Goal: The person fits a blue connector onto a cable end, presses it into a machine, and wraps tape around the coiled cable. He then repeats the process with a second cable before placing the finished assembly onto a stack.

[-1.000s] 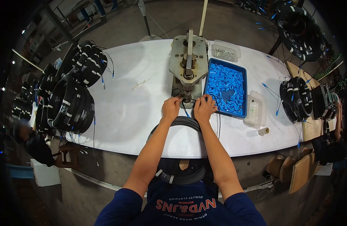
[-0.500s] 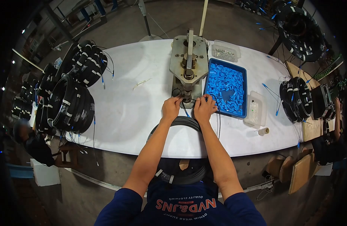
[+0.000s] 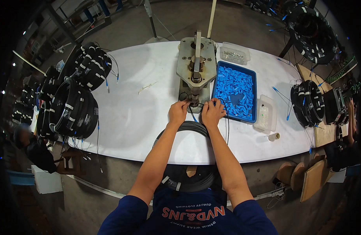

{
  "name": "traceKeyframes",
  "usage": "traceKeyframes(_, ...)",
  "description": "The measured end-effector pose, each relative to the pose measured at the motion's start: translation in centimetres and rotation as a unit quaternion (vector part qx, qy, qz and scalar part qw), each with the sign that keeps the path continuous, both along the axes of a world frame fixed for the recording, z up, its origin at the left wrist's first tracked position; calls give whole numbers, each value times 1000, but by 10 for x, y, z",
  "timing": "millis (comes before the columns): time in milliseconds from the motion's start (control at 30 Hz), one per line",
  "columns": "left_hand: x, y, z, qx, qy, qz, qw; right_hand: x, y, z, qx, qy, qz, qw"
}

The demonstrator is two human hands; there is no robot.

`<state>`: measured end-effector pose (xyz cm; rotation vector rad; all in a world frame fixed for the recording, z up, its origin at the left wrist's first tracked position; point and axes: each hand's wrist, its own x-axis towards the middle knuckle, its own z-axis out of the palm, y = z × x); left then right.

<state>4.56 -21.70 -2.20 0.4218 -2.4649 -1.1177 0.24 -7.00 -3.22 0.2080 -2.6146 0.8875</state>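
Observation:
A metal hand press (image 3: pixel 184 64) stands on the white table, with its lower tip over a small base plate. My left hand (image 3: pixel 178 112) is at the left of that tip, fingers closed on a thin black cable (image 3: pixel 183 94) that loops up beside the press. At the right of the tip, my right hand (image 3: pixel 213 112) pinches the same kind of cable, a length of which hangs down past my wrist. A blue-ended piece (image 3: pixel 194 117) shows between the hands. Whatever lies under the tip is too small to make out. A black cable coil (image 3: pixel 191 126) leans against the table edge between my forearms.
Right of the press sits a blue tray (image 3: pixel 255 94) of small blue connector parts, near two clear plastic boxes (image 3: pixel 266 124) (image 3: pixel 245 53) and a small roll (image 3: pixel 273 136). Cable coils (image 3: pixel 73 111) are stacked at left; more coils (image 3: pixel 307 103) stand at right. Other people sit at both sides.

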Motion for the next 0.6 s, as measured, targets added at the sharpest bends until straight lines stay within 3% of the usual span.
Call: traceKeyframes(600,1,0,3,22,-33,-9,999,-1,0,-4,2,16,-3,1000)
